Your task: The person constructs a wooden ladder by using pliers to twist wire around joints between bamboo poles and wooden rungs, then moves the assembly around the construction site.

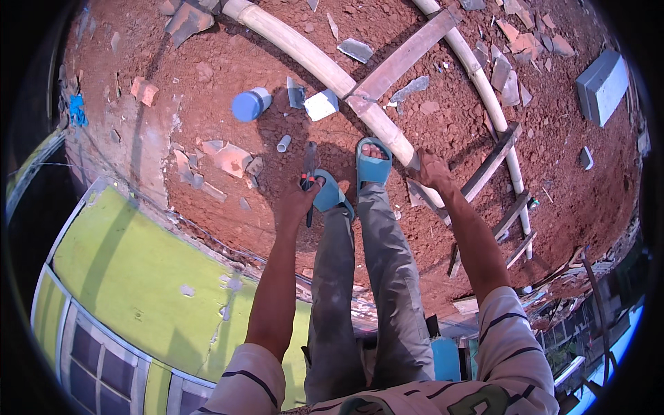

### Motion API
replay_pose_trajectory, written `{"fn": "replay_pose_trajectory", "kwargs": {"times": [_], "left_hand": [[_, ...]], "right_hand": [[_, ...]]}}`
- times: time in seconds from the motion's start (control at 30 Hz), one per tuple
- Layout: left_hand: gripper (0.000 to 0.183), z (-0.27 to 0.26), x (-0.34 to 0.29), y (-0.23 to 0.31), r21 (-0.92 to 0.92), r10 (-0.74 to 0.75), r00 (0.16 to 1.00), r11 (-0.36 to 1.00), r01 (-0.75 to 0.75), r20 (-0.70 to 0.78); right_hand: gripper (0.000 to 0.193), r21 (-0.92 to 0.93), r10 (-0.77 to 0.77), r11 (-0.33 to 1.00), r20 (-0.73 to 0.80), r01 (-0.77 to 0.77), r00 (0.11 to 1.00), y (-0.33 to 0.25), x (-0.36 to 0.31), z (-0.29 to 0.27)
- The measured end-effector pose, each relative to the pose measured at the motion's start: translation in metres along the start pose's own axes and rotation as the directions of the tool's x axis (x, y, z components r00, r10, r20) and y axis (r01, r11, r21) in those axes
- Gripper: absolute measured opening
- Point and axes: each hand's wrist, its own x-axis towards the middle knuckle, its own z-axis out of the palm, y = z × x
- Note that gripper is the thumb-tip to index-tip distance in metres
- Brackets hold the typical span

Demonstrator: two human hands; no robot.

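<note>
My left hand [300, 198] is closed round a hand tool [310, 158] with a dark narrow metal head and a black-and-orange handle; its exact kind is unclear. The head points away from me, beside my left sandal [330, 191]. With my right hand [432, 171] I grip the near bamboo pole [391, 133] of a ladder, just right of my right sandal [374, 168]. The ladder's second bamboo pole [488, 93] runs farther right. Wooden rungs [408, 54] cross between the poles, and some nearer rungs [490, 163] sit at a slant.
Broken roof tiles [232, 159] litter the red soil. A blue-lidded tub [250, 104], a white block [321, 105] and a short white pipe piece [283, 143] lie ahead. A grey block [603, 86] is at far right. A green wall [159, 256] with windows stands at left.
</note>
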Motion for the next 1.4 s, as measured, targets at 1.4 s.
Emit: {"fn": "replay_pose_trajectory", "kwargs": {"times": [1.4], "left_hand": [[0.028,0.151,0.150,0.042,-0.900,0.260,0.957,0.436,0.003,0.129]], "right_hand": [[0.064,-0.024,-0.067,0.997,-0.025,0.067,0.997,-0.002,0.034,0.052]]}}
